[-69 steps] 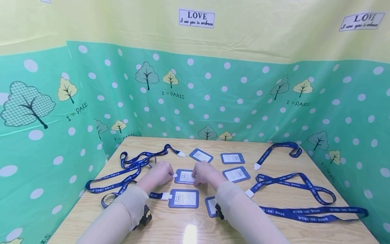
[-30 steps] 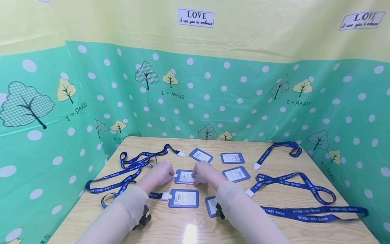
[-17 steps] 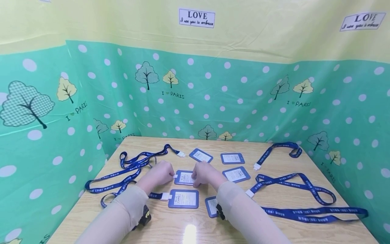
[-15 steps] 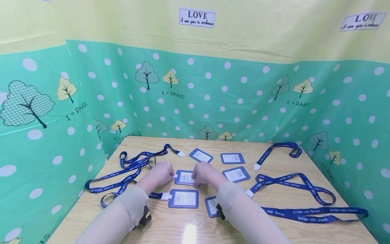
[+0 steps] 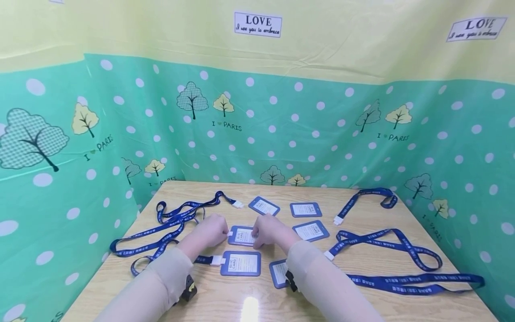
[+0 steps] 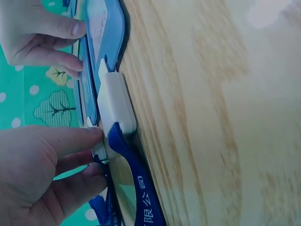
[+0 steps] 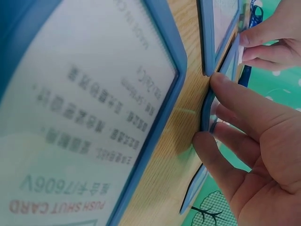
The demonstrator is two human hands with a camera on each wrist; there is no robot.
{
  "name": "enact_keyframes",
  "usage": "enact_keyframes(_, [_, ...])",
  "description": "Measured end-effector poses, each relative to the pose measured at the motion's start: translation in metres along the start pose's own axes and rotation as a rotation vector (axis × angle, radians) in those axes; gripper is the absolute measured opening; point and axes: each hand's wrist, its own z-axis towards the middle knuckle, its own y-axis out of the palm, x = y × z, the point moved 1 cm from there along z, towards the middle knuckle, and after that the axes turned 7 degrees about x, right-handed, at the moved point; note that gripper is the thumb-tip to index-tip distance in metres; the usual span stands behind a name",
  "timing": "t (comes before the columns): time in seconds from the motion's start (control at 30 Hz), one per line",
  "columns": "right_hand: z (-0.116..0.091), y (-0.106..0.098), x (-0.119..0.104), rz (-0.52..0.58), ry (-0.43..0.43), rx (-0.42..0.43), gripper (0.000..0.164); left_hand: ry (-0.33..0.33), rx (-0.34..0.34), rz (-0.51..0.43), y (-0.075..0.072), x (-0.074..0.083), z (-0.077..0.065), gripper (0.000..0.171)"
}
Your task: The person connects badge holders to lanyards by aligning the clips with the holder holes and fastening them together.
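Note:
In the head view a blue badge holder (image 5: pixel 242 235) lies at mid-table between the two hands. My left hand (image 5: pixel 211 231) pinches the white clip (image 6: pixel 99 149) of a blue lanyard at the holder's left end. My right hand (image 5: pixel 273 231) grips the holder's right end, thumb and fingertips on its edges in the right wrist view. Nearer to me, another badge holder (image 5: pixel 240 264) has a white lanyard clip (image 5: pixel 217 260) at its slot end. The left hand's fingers partly hide the pinched clip in the head view.
Other badge holders (image 5: pixel 306 209) (image 5: pixel 264 206) (image 5: pixel 310 230) lie behind and to the right; one (image 5: pixel 278 273) is partly under the right forearm. Blue lanyards tangle at left (image 5: pixel 173 220). More lanyards (image 5: pixel 396 244) (image 5: pixel 406 284) (image 5: pixel 349 208) lie at right. Patterned curtains (image 5: pixel 249 134) enclose the table (image 5: pixel 217 299).

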Motion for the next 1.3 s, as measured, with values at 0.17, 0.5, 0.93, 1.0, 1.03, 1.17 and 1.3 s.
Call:
enact_keyframes(0.17, [-0.003, -0.002, -0.001, -0.017, -0.031, -0.021, 0.036, 0.015, 0.010, -0.011, 0.000, -0.003, -0.003, 0.005])
enact_keyframes(0.5, [-0.009, -0.005, 0.004, 0.021, -0.075, -0.033, 0.037, 0.071, 0.032, -0.004, -0.001, -0.004, -0.010, 0.006])
enact_keyframes(0.93, [-0.018, -0.035, 0.008, 0.141, -0.128, 0.035, 0.044, 0.026, 0.120, -0.053, -0.024, 0.006, -0.013, 0.025])
enact_keyframes(1.0, [-0.020, -0.043, 0.009, 0.171, -0.135, 0.054, 0.043, 0.033, 0.147, -0.052, -0.030, 0.008, -0.013, 0.026])
enact_keyframes(1.03, [-0.021, -0.047, 0.009, 0.185, -0.145, 0.069, 0.043, 0.042, 0.167, -0.046, -0.033, 0.009, -0.013, 0.027])
enact_keyframes(1.17, [-0.026, -0.063, 0.010, 0.220, -0.181, 0.123, 0.041, 0.109, 0.262, -0.038, -0.046, 0.012, -0.012, 0.027])
enact_keyframes(1.3, [-0.031, -0.077, 0.012, 0.257, -0.243, 0.195, 0.036, 0.170, 0.342, -0.058, -0.062, 0.017, -0.014, 0.026])
